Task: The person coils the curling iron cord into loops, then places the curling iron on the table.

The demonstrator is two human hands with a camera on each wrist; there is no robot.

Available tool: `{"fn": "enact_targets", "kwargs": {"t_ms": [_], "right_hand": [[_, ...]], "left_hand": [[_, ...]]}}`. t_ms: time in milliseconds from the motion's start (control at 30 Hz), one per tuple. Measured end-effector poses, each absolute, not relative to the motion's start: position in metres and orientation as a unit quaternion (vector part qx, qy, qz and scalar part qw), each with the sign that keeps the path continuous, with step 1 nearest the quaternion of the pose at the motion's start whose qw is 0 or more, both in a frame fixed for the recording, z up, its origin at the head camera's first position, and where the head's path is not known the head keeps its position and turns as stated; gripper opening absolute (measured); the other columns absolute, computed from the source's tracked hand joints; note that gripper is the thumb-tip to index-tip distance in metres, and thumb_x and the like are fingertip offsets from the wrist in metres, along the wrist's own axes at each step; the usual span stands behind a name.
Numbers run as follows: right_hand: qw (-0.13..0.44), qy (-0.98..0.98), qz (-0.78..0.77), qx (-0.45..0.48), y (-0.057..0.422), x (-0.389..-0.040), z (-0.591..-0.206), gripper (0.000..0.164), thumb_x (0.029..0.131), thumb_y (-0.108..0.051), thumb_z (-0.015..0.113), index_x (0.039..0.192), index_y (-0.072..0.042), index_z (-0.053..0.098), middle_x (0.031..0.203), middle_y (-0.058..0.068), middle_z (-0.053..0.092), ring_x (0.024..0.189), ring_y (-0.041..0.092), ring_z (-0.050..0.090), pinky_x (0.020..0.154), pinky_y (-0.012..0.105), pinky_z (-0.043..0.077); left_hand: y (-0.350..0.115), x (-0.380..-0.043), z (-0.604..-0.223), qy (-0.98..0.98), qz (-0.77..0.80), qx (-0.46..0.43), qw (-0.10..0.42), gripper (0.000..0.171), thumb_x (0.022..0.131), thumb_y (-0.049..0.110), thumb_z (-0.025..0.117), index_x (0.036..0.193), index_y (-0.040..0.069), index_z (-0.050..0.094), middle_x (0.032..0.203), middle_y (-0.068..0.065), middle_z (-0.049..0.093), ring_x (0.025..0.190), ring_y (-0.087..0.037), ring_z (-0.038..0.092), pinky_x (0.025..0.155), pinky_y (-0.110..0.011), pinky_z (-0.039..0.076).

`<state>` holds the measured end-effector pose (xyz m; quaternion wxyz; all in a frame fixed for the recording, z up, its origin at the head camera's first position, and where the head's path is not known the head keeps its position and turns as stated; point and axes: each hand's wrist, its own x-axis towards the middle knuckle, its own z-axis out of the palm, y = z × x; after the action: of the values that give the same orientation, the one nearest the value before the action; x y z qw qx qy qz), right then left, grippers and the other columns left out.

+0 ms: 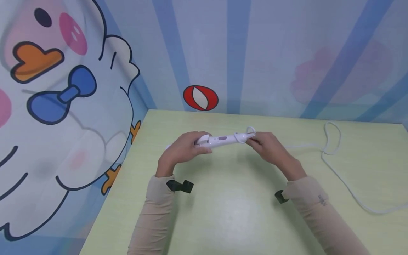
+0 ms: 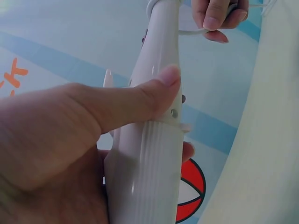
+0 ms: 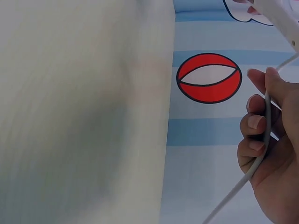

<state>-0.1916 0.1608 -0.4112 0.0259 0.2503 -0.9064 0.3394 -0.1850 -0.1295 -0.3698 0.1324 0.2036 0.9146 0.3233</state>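
A white hair iron (image 1: 223, 140) with a mauve button on its handle is held level above the table. My left hand (image 1: 188, 147) grips its ribbed body, the thumb lying across it in the left wrist view; most of that end is hidden in the hand. A turn of the white cord (image 3: 267, 116) circles the narrow end of the handle, and a small loop stands up beside it. At that end my right hand (image 1: 267, 147) holds the cord between thumb and curled fingers. In the right wrist view the cord runs across the palm and trails down.
The rest of the cord (image 1: 347, 189) lies over the right side of the pale table (image 1: 229, 212), with one loop, and leaves at the right edge. A printed wall (image 1: 271, 71) stands behind, and a cartoon bird panel (image 1: 95, 156) on the left.
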Motion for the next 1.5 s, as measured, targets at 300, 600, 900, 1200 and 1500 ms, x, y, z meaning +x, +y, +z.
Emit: {"fn": "enact_targets", "kwargs": {"t_ms": [300, 600, 900, 1200, 1500], "right_hand": [[0.019, -0.907, 0.341, 0.246, 0.15, -0.175, -0.411, 0.024, 0.099, -0.029, 0.051, 0.104, -0.014, 0.068, 0.059, -0.004, 0.044, 0.049, 0.009, 0.034, 0.051, 0.026, 0.033], [0.005, -0.924, 0.298, 0.241, 0.14, -0.162, -0.403, 0.022, 0.1, -0.029, 0.05, 0.084, -0.016, 0.057, 0.056, -0.004, 0.038, 0.049, 0.009, 0.03, 0.051, 0.026, 0.029], [0.024, -0.93, 0.267, 0.25, 0.142, -0.161, -0.394, 0.019, 0.097, -0.021, 0.056, 0.102, -0.009, 0.068, 0.058, -0.005, 0.049, 0.05, 0.009, 0.037, 0.053, 0.027, 0.034], [0.071, -0.935, 0.201, 0.285, 0.144, -0.166, -0.382, 0.015, 0.093, -0.02, 0.061, 0.099, -0.011, 0.072, 0.069, -0.004, 0.061, 0.053, 0.006, 0.043, 0.054, 0.028, 0.039], [0.098, -0.93, 0.198, 0.295, 0.145, -0.172, -0.378, 0.014, 0.091, -0.022, 0.065, 0.098, -0.012, 0.071, 0.082, -0.001, 0.069, 0.057, 0.008, 0.046, 0.056, 0.028, 0.039]], "left_hand": [[-0.126, -0.184, -0.37, 0.925, 0.322, 0.177, 0.095, 0.033, 0.088, 0.033, 0.068, 0.118, 0.021, 0.06, 0.105, 0.0, 0.061, 0.092, -0.019, 0.054, 0.076, -0.035, 0.045], [-0.111, -0.179, -0.361, 0.963, 0.238, 0.097, 0.077, 0.04, 0.088, 0.037, 0.068, 0.125, 0.025, 0.058, 0.103, -0.002, 0.062, 0.094, -0.022, 0.054, 0.084, -0.045, 0.037], [-0.099, -0.175, -0.367, 0.982, 0.171, 0.038, 0.072, 0.047, 0.087, 0.035, 0.07, 0.13, 0.027, 0.054, 0.106, -0.007, 0.06, 0.098, -0.029, 0.049, 0.091, -0.051, 0.034], [-0.092, -0.168, -0.365, 0.986, 0.143, 0.027, 0.08, 0.046, 0.085, 0.03, 0.072, 0.128, 0.025, 0.056, 0.109, -0.011, 0.059, 0.104, -0.033, 0.047, 0.096, -0.054, 0.032], [-0.09, -0.164, -0.356, 0.987, 0.11, 0.045, 0.109, 0.047, 0.084, 0.027, 0.073, 0.128, 0.025, 0.057, 0.109, -0.01, 0.059, 0.104, -0.033, 0.046, 0.098, -0.055, 0.031]]}}
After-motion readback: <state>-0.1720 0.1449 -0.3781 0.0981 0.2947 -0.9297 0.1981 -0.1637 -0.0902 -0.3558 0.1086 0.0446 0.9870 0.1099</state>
